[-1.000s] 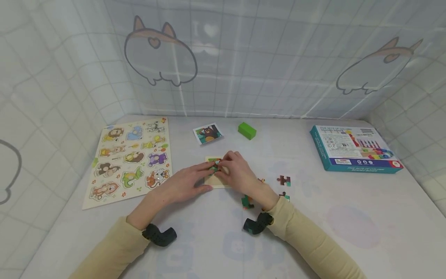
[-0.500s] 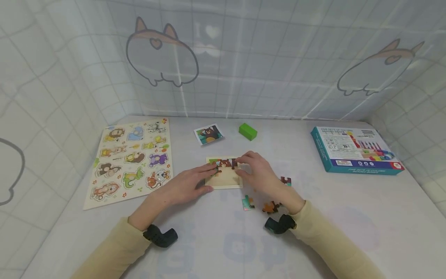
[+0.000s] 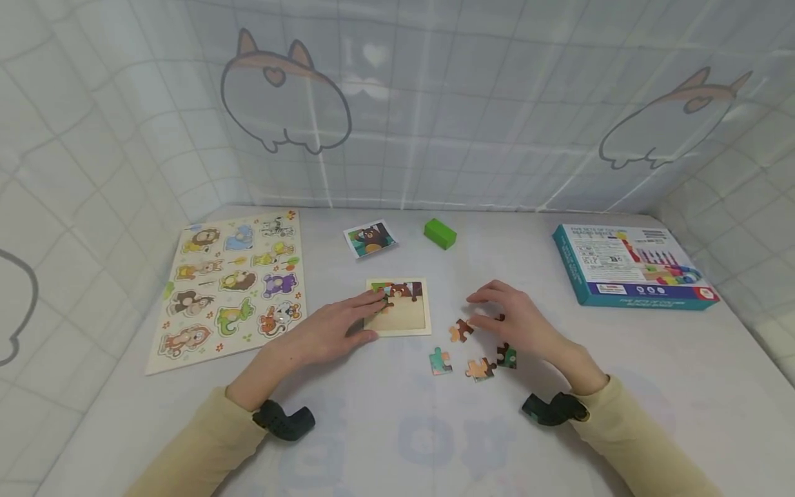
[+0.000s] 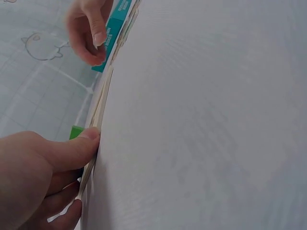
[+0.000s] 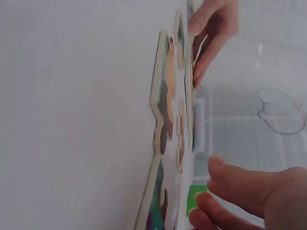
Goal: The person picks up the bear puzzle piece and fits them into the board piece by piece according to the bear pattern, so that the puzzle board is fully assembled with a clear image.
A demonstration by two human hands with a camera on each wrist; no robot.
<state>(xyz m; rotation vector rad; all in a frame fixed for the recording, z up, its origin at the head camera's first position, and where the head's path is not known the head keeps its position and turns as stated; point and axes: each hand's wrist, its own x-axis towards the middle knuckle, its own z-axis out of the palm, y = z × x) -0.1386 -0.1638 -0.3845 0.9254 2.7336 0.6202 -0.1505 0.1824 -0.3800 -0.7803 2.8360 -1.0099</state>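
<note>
A small wooden puzzle tray (image 3: 410, 322) lies flat, with bear pieces (image 3: 402, 290) fitted along its top and upper left. My left hand (image 3: 329, 330) holds the tray's left end, fingers over the frame and thumb (image 4: 88, 136) at its near edge. To the right, my right hand (image 3: 524, 323) hovers above loose jigsaw pieces, thumb and fingers parted with nothing between them. Beside its thumb is an orange-brown piece (image 3: 462, 330). Nearer lie a teal piece (image 3: 440, 361), an orange piece (image 3: 481, 369) and a dark green one (image 3: 507, 355). Another piece is mostly hidden beneath the right hand.
A bear picture card (image 3: 370, 239) and a green block (image 3: 440, 233) lie behind the tray. At the left is an animal puzzle board (image 3: 211, 300). A teal and white box (image 3: 633, 266) stands at the right. Tiled-pattern walls enclose the back and sides.
My right hand has let go of a dark brown piece at the tray's upper right and moved right, over the loose pieces. The left hand stays on the tray.
</note>
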